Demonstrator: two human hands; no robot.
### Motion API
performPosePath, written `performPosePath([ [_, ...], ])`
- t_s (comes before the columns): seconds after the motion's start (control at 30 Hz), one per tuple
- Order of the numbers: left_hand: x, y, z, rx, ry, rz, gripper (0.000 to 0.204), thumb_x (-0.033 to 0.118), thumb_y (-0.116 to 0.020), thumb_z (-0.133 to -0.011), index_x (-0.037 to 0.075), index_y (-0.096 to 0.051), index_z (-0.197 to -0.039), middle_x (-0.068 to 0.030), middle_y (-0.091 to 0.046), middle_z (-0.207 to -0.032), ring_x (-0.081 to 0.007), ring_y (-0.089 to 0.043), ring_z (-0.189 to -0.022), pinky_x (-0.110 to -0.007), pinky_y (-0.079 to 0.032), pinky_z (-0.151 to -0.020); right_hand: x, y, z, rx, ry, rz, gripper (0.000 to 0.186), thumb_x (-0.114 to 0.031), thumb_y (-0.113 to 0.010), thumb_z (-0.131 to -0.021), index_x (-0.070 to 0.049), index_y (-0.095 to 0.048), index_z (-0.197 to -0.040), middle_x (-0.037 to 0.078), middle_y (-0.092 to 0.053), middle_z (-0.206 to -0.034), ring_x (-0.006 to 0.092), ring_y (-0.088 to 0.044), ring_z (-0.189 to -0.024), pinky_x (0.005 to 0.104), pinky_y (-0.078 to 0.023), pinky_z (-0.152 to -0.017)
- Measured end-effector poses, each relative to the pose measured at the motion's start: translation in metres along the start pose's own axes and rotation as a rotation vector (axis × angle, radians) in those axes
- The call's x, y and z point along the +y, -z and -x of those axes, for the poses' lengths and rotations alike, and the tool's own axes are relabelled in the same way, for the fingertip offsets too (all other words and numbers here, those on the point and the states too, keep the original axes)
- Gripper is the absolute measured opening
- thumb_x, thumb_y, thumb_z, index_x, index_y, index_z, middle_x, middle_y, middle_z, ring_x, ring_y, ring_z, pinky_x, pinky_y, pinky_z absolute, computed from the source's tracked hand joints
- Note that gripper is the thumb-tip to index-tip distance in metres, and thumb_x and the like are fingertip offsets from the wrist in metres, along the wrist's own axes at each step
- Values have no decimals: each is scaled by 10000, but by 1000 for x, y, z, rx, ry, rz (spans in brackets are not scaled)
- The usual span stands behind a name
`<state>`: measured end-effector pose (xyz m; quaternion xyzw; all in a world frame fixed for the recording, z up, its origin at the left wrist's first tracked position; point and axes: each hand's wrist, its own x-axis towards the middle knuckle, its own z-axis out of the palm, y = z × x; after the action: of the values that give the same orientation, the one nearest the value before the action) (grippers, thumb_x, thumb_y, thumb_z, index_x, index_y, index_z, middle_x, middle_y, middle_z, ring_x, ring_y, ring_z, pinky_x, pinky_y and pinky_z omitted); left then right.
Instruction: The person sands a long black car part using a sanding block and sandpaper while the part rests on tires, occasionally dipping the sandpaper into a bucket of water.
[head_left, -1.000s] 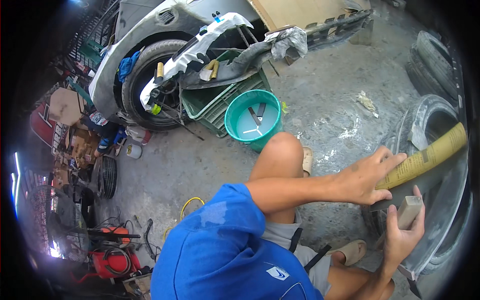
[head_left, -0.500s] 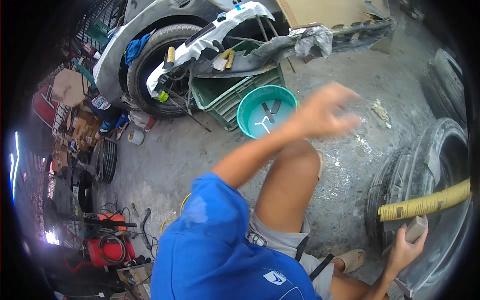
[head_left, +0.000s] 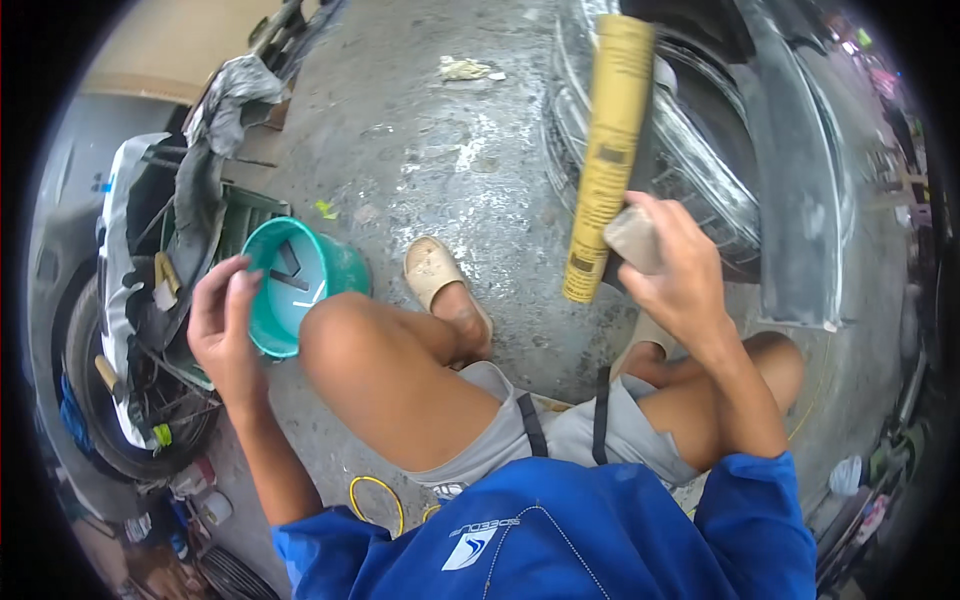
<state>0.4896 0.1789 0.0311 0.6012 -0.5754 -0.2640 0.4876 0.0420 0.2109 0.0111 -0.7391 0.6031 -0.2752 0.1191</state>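
My right hand (head_left: pixel 685 275) grips a small grey block (head_left: pixel 634 240), thumb on one side and fingers on the other. Alongside the block stretches a long yellow printed strip of sandpaper (head_left: pixel 612 150); whether my fingers also hold it I cannot tell. My left hand (head_left: pixel 225 335) is raised at the left side of a teal bucket (head_left: pixel 345 260), its fingers loosely bent and apart, with nothing visible in them. Inside the bucket is cloudy liquid with dark flat pieces (head_left: pixel 290 270) and a white piece.
Stacked tyres (head_left: pixel 570 130) and a long grey panel (head_left: pixel 795 200) stand at the right. On the left, a white and dark car part (head_left: pixel 125 240) rests over a green crate (head_left: pixel 245 210). A yellow hose (head_left: pixel 378 482) and a crumpled scrap (head_left: pixel 465 68) lie on the floor.
My view has swung to the right. My left hand, outstretched past the bucket before, is now drawn back beside it. My right hand still grips the block, with the yellow strip alongside.
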Motion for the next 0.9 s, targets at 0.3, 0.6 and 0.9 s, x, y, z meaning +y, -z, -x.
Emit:
performPosePath([
  [0.3,123,-185,-2,-861,-508,-385,470,224,-685,-969,186,-619,-1433,-119,-656,-899,-261,-656,-770,-363,-544,-746,-10,4,5,-77,78,-41,661,12,-795,-669,-24,-585,-1294,147,-634,-1046,368,-673,-916,451,-553,-773],
  [0.6,93,-225,8,-694,-464,-248,508,370,-763,-906,137,-617,-1334,-157,-713,-1013,-325,-709,-779,-417,-576,-699,4,11,4,-22,-4,-288,686,-1,-778,-660,-76,-595,-1317,145,-654,-1043,368,-678,-923,435,-557,-779],
  [0.9,105,-234,-10,-699,-257,-252,713,197,-839,-802,104,-468,-1404,-171,-708,-1043,-225,-735,-793,-357,-591,-690,6,19,-3,88,-78,-404,640,2,-741,-667,-73,-613,-1290,155,-668,-1035,371,-682,-921,422,-552,-796],
])
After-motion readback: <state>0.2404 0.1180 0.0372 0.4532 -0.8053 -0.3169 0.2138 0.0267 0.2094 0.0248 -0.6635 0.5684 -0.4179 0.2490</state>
